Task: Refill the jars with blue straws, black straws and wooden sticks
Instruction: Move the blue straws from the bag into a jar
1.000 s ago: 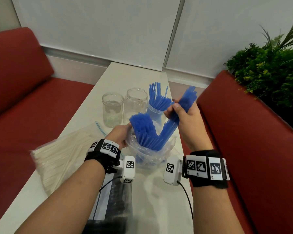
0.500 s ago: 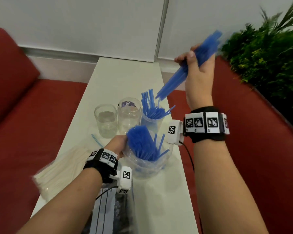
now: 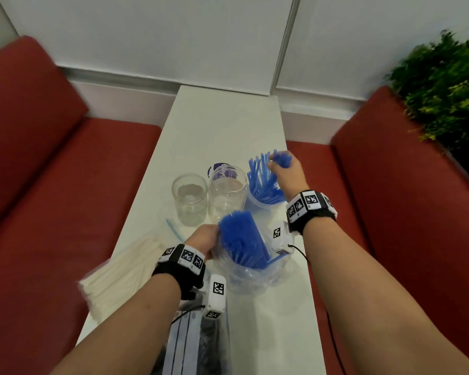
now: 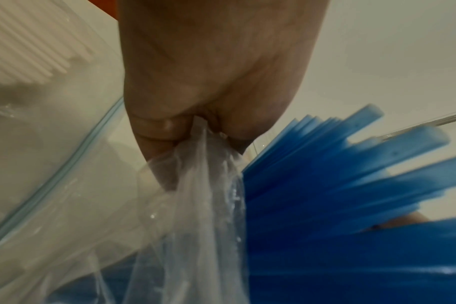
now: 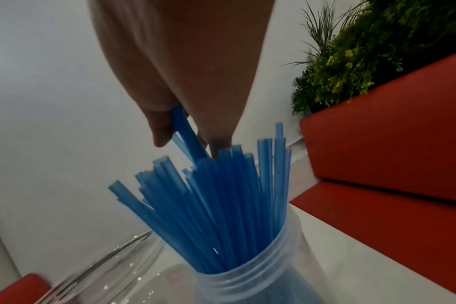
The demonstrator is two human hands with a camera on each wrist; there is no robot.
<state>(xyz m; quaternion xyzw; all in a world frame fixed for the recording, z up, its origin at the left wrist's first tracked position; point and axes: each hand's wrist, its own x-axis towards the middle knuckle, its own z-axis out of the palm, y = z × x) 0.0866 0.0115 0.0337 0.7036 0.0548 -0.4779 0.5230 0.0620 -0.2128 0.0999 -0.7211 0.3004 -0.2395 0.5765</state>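
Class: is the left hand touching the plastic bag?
Touching. The left wrist view shows the left hand pinching a gathered fold of the plastic bag between its fingers.

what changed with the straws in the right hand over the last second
The right hand pulled a bunch of blue straws out of the plastic bag, swung it up high, then brought it down into the right-most jar, where it now grips the straw tops. The left hand kept pinching the bag's edge; the two empty jars and the wooden sticks stayed put.

White panelled wall [image 3: 146,36]; red benches [image 3: 52,171] flank a white table [image 3: 222,117] (green plant [image 3: 444,85] at right).
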